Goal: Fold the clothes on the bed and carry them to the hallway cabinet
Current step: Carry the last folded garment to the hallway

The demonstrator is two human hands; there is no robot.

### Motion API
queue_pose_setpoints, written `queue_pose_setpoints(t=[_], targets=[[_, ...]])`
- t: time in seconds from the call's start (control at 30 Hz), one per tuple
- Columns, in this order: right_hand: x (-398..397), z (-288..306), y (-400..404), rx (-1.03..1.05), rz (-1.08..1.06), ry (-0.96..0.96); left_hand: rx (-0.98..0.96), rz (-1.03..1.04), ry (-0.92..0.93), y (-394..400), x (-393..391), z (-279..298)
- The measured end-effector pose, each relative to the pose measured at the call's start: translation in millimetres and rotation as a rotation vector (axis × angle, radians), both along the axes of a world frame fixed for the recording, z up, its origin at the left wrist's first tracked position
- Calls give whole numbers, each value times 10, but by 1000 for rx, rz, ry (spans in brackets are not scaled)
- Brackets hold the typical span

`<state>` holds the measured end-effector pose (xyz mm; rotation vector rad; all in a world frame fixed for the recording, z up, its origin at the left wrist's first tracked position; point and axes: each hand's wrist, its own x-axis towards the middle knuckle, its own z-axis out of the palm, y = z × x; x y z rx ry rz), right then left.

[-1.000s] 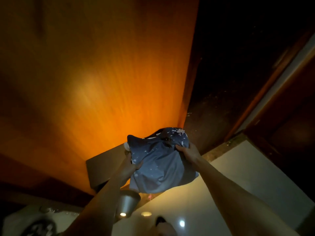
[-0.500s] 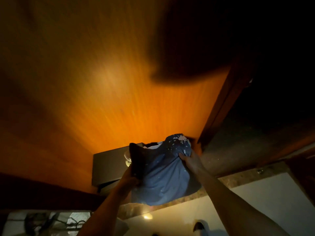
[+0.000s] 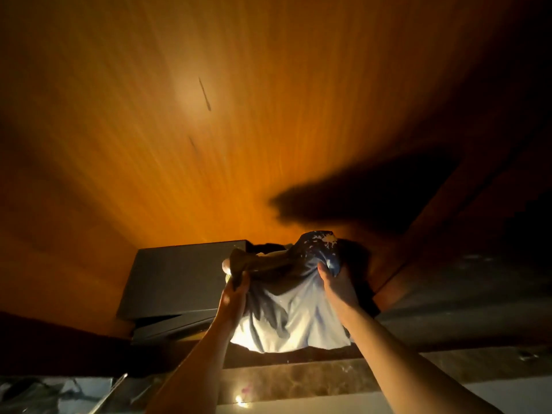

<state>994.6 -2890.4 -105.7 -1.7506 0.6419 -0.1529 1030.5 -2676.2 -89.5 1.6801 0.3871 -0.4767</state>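
Note:
A bundle of folded clothes (image 3: 292, 309), blue-grey with a white-speckled dark blue part on top, is held up in front of me. My left hand (image 3: 234, 297) grips its left edge, where a darker garment is bunched. My right hand (image 3: 334, 282) grips its right side with the thumb pressed into the cloth. The bundle sits against an orange-brown wooden cabinet panel (image 3: 209, 144), next to a dark box. Its lower hem hangs loose and brightly lit.
A dark flat box (image 3: 179, 282) lies just left of the bundle, with another dark slab beneath it. A stone-patterned ledge (image 3: 298, 380) and a pale glossy floor run below. A dark opening lies to the right. Cluttered items show at bottom left.
The view has swung right and closer to the wooden panel. Both hands have carried the bundle further forward and up, beside the dark box. The grips are unchanged.

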Motion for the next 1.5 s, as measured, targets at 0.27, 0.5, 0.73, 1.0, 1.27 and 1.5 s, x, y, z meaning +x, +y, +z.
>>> queue_pose_setpoints(t=[0.27,0.5,0.73,1.0,1.27,1.5], targets=[[455,-1271,-38,-262,-242,-38,166,-21,-181,-283,559,-1616],[953,-2431,-128,-158,-335,-102,453,-90,-264,-394,890,-2580],[1075,-3116,-159,-203,-337,32,748,-40,-368,-499,983,-3096],[954,-2956,46,-1246,69,-171,1104,-458,-1254,-765,959,-3004],[936,-3503,-108,-1341,282,139,1293,-786,-648,-570,990,-3405],[1107,-3591,-148,-1326,387,208,1289,-744,-590,-592,1147,-3554]])
